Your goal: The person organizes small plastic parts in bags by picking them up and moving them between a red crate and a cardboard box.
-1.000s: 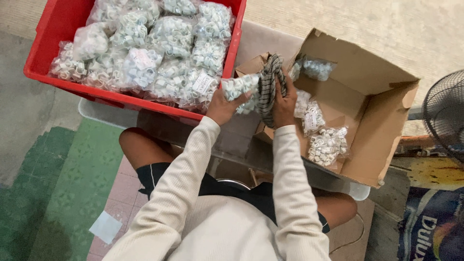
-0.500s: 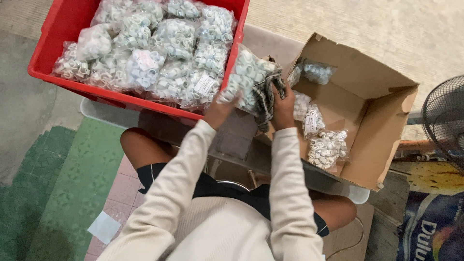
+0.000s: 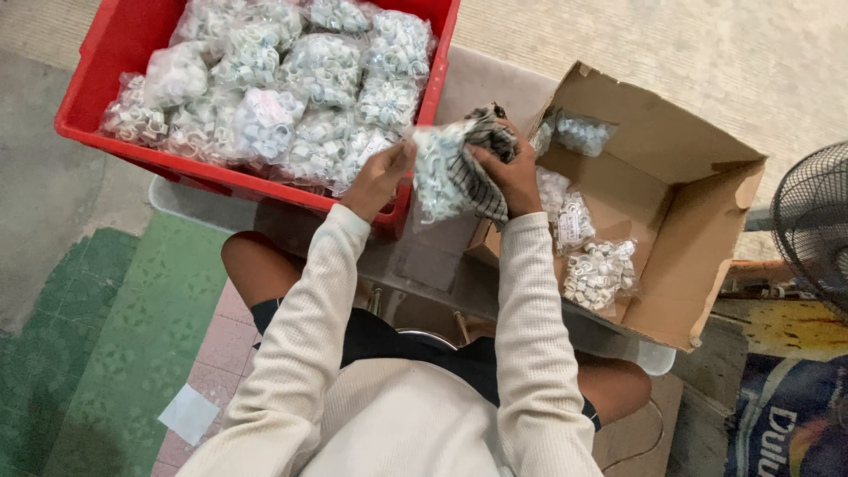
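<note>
I grip a clear bag of white rings (image 3: 437,172) in my left hand (image 3: 382,177); my right hand (image 3: 508,172) presses a striped cloth (image 3: 484,163) on it, wiping step.

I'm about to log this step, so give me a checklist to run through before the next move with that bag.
1. Left hand grips the clear bag of small white rings: ok.
2. Right hand holds the bag together with a striped cloth: ok.
3. Bag sealed shut: cannot tell, the hands and cloth hide its top.
4. Red crate has room: not ok, it looks heaped with bags.
5. Cardboard box has room: ok, only a few bags lie inside.
6. Both containers sit within arm's reach: ok.
</note>
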